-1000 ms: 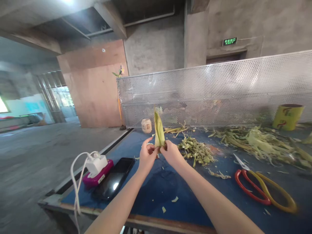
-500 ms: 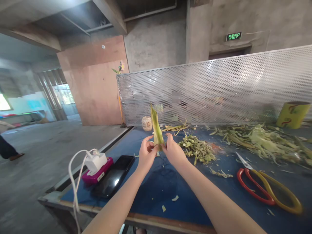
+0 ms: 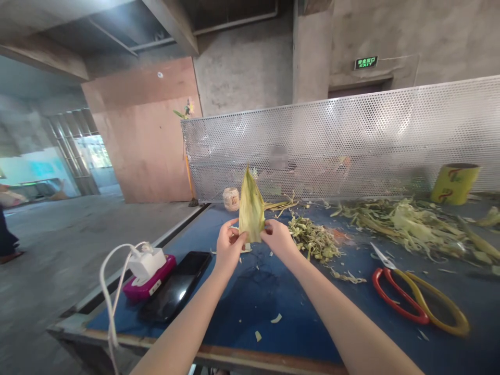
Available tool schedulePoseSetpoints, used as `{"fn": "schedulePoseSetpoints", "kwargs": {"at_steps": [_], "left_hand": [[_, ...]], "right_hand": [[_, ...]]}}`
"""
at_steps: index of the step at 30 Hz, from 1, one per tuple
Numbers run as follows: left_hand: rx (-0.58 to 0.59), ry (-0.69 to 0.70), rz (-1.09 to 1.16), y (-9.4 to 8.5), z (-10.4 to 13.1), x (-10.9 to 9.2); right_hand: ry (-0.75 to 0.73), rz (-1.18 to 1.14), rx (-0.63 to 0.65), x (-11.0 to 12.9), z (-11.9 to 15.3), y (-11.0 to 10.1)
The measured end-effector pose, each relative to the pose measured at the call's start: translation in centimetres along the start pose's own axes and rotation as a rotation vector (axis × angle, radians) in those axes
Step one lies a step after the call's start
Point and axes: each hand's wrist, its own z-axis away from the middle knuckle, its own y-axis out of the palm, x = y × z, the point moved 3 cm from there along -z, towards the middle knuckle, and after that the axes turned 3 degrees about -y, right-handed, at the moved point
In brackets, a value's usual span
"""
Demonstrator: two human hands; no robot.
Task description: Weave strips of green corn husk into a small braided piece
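Observation:
A pointed, yellow-green corn husk leaf [image 3: 250, 208] stands upright between my hands, its tip up and its broad face towards me. My left hand [image 3: 228, 244] is closed on its lower left edge, thumb in front. On the lower right edge, my right hand [image 3: 279, 238] pinches it too. Just behind the leaf lies some pale scrap, partly hidden by it. To the right of my right hand sits a heap of small, curled green-brown husk pieces [image 3: 314, 239].
Scissors [image 3: 402, 291] with red and yellow handles lie at right, before a pile of loose husks [image 3: 406, 224]. A yellow roll [image 3: 455, 183] and a twine ball [image 3: 231, 199] stand near the perforated metal screen [image 3: 332, 146]. At left are a phone [image 3: 177, 286] and a magenta power strip [image 3: 150, 278].
The leaf was narrow and folded; now it is spread wider, its flat face showing. My hands have moved slightly apart. The whole view has shifted a little.

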Motion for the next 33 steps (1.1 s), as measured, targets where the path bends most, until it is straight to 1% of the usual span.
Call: {"fn": "schedulePoseSetpoints", "kwargs": {"at_steps": [4, 6, 7, 8, 9, 11, 12, 13, 14, 16, 17, 20, 21, 22, 24, 26, 30, 33], "left_hand": [[-0.04, -0.005, -0.036, -0.2, -0.2, 0.4], [-0.078, -0.004, -0.058, -0.5, -0.2, 0.6], [-0.107, 0.015, -0.082, -0.7, -0.3, 0.6], [-0.137, 0.064, -0.139, -1.0, -0.3, 0.4], [-0.158, 0.139, -0.237, -1.2, -0.3, 0.1], [-0.149, 0.336, -0.532, -1.5, -0.3, -1.0], [-0.115, 0.424, -0.694, -1.5, -0.3, -1.5], [-0.069, 0.483, -0.825, -1.4, -0.4, -2.0], [-0.027, 0.514, -0.914, -1.4, -0.6, -2.5], [0.019, 0.519, -1.005, -1.4, -1.3, -3.3], [0.005, 0.497, -1.015, -1.4, -1.7, -3.7], [-0.142, 0.342, -0.963, -1.8, -3.5, -4.4], [-0.177, 0.291, -0.935, -2.0, -4.1, -4.6], [-0.201, 0.268, -0.911, -2.1, -4.6, -4.8], [-0.244, 0.279, -0.888, -2.4, -5.3, -5.3], [-0.294, 0.324, -0.891, -2.8, -5.6, -5.8], [-0.379, 0.371, -0.898, -3.6, -5.7, -6.5], [-0.418, 0.38, -0.89, -3.8, -5.8, -6.7]], "right_hand": [[0.003, -0.073, 0.023, -0.3, -0.2, 0.1], [-0.014, -0.097, 0.039, -0.2, -0.1, 0.2], [-0.025, -0.107, 0.042, -0.2, -0.1, 0.3], [-0.038, -0.11, 0.043, -0.1, 0.0, 0.4], [-0.051, -0.104, 0.04, 0.0, 0.1, 0.5], [-0.072, -0.06, 0.03, 0.2, 0.3, 0.6], [-0.077, -0.025, 0.028, 0.3, 0.4, 0.7], [-0.079, 0.012, 0.031, 0.5, 0.5, 0.8], [-0.083, 0.045, 0.036, 0.6, 0.6, 0.9], [-0.091, 0.09, 0.044, 0.9, 0.8, 1.0], [-0.098, 0.103, 0.047, 1.0, 0.9, 1.0], [-0.115, 0.117, 0.054, 1.3, 1.2, 1.1], [-0.119, 0.114, 0.064, 1.4, 1.3, 1.1], [-0.124, 0.108, 0.074, 1.5, 1.3, 1.2], [-0.134, 0.088, 0.09, 1.6, 1.5, 1.4], [-0.143, 0.074, 0.104, 1.8, 1.6, 1.5], [-0.141, 0.087, 0.139, 2.2, 1.9, 1.6], [-0.143, 0.09, 0.149, 2.5, 2.0, 1.6]]}}
